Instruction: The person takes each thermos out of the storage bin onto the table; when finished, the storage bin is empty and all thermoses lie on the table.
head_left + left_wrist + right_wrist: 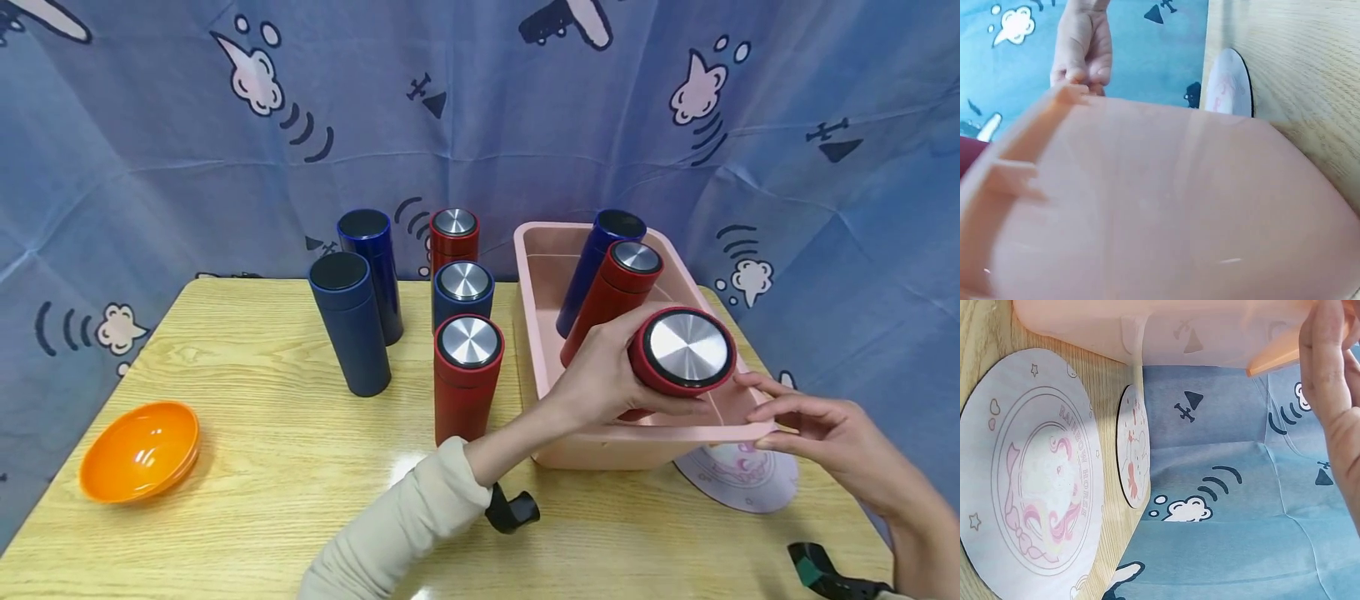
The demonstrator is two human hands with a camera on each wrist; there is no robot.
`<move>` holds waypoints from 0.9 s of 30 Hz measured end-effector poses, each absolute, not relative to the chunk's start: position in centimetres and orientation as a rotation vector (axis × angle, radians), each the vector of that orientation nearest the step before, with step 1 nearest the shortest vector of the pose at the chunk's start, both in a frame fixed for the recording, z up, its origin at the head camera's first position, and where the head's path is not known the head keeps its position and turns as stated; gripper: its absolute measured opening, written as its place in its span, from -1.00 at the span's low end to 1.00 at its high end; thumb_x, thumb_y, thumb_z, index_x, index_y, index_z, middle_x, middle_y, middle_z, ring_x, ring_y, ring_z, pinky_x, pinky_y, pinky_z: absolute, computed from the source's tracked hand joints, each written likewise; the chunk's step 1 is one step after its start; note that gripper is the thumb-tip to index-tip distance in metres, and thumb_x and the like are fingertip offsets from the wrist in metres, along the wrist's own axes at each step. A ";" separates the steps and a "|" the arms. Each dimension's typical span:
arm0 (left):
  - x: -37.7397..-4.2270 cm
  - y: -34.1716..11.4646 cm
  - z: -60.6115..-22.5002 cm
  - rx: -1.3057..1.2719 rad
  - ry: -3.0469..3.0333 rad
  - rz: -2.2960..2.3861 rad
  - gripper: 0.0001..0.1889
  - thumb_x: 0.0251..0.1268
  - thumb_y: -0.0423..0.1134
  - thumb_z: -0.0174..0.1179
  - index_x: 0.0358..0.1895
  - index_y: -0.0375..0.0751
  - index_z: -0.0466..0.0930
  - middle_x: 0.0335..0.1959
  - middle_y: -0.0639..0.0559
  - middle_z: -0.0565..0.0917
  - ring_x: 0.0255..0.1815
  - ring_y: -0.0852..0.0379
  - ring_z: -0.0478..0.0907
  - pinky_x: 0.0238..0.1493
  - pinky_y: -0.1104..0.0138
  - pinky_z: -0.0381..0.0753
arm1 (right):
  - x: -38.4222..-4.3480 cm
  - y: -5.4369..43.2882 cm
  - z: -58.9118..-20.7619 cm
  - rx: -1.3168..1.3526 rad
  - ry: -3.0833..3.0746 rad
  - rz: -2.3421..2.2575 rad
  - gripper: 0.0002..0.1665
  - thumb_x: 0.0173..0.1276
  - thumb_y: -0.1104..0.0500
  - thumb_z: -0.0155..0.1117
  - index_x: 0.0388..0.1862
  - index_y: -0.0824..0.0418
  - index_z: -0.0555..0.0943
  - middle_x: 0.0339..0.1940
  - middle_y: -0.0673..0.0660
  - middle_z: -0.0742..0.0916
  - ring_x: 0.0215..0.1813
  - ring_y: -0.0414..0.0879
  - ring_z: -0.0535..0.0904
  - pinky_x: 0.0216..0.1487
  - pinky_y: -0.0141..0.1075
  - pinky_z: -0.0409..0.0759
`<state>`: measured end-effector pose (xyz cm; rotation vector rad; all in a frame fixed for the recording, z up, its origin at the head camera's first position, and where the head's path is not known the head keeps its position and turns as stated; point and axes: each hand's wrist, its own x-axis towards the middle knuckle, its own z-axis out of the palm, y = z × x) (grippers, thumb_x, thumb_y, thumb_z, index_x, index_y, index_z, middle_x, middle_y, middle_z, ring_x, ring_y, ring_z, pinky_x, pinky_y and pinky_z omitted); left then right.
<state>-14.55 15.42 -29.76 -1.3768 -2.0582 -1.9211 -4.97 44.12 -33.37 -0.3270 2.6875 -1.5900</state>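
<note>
My left hand [600, 375] grips a red thermos [686, 350] with a silver-topped lid, held over the front of the pink bin [615, 454]. Thumb and fingers wrap its side, and its lower part is hidden. Inside the bin stand another red thermos [611, 300] and a blue thermos with a black lid [588, 267], both leaning. At the front right corner, my right hand [825, 425] pinches the bin's rim between thumb and fingers. The left wrist view shows the bin's outer wall [1147, 200] with the right hand [1082, 47] at its far corner.
Left of the bin stand two blue thermoses [348, 333] with black lids, a silver-lidded blue one [463, 304] and two red ones [465, 392]. An orange bowl [142, 450] sits at far left. Round printed boards [1041, 475] lie beside the bin; a curtain [480, 125] hangs behind.
</note>
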 end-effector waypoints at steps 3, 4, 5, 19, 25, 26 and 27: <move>-14.0 15.0 -28.8 -1.404 -1.970 -1.884 -0.13 -0.37 -0.38 0.63 0.20 -0.28 0.41 0.08 -0.07 0.60 0.11 0.38 0.46 0.16 0.58 0.38 | -4.9 44.4 -33.6 -0.304 2.734 -1.541 -0.68 0.19 0.62 0.18 -0.14 0.38 0.66 0.21 -0.32 0.53 0.22 -0.57 0.31 -0.12 -0.63 0.49; -13.8 14.8 -28.5 -1.397 -1.957 -1.889 -0.14 -0.35 -0.39 0.62 0.21 -0.28 0.41 0.08 -0.08 0.60 0.11 0.37 0.47 0.15 0.58 0.39 | -4.8 44.5 -33.7 -0.294 2.746 -1.537 -0.68 0.19 0.62 0.18 -0.15 0.37 0.66 0.19 -0.32 0.54 0.21 -0.54 0.33 -0.14 -0.62 0.50; -13.6 14.7 -28.2 -1.389 -1.939 -1.898 -0.15 -0.34 -0.39 0.61 0.21 -0.30 0.41 0.08 -0.10 0.60 0.11 0.36 0.47 0.15 0.57 0.40 | -4.8 44.5 -33.7 -0.300 2.753 -1.527 -0.68 0.19 0.62 0.18 -0.15 0.36 0.67 0.17 -0.33 0.55 0.21 -0.55 0.32 -0.16 -0.62 0.50; -13.4 12.0 -24.4 -1.231 -1.985 -2.046 -0.22 -0.22 -0.39 0.56 0.22 -0.28 0.43 0.07 -0.06 0.61 0.07 0.42 0.47 0.09 0.56 0.45 | -5.1 44.0 -33.6 -0.342 2.724 -1.569 -0.69 0.19 0.64 0.14 -0.13 0.45 0.63 0.24 -0.18 0.55 0.29 -0.46 0.29 -0.12 -0.61 0.48; -12.9 10.2 -22.8 -1.230 -1.818 -2.134 -0.23 -0.25 -0.46 0.55 0.20 -0.33 0.44 0.06 -0.12 0.61 0.06 0.37 0.49 0.14 0.48 0.47 | -5.2 43.9 -33.5 -0.375 2.664 -1.624 -0.70 0.22 0.65 0.10 -0.12 0.47 0.61 0.28 -0.14 0.51 0.33 -0.46 0.25 -0.05 -0.62 0.48; -12.9 9.8 -22.6 -1.239 -1.784 -2.139 -0.24 -0.25 -0.45 0.55 0.19 -0.32 0.45 0.05 -0.09 0.61 0.06 0.35 0.50 0.14 0.45 0.48 | -5.2 43.9 -33.5 -0.373 2.662 -1.624 -0.70 0.22 0.65 0.10 -0.11 0.47 0.61 0.29 -0.14 0.51 0.33 -0.46 0.25 -0.05 -0.61 0.49; -13.2 9.6 -22.7 -1.249 -1.753 -2.132 -0.25 -0.25 -0.40 0.57 0.18 -0.26 0.47 0.03 -0.03 0.62 0.05 0.34 0.51 0.14 0.42 0.50 | -5.2 43.9 -33.4 -0.371 2.656 -1.630 -0.70 0.23 0.65 0.10 -0.11 0.47 0.61 0.29 -0.14 0.51 0.33 -0.46 0.25 -0.05 -0.61 0.49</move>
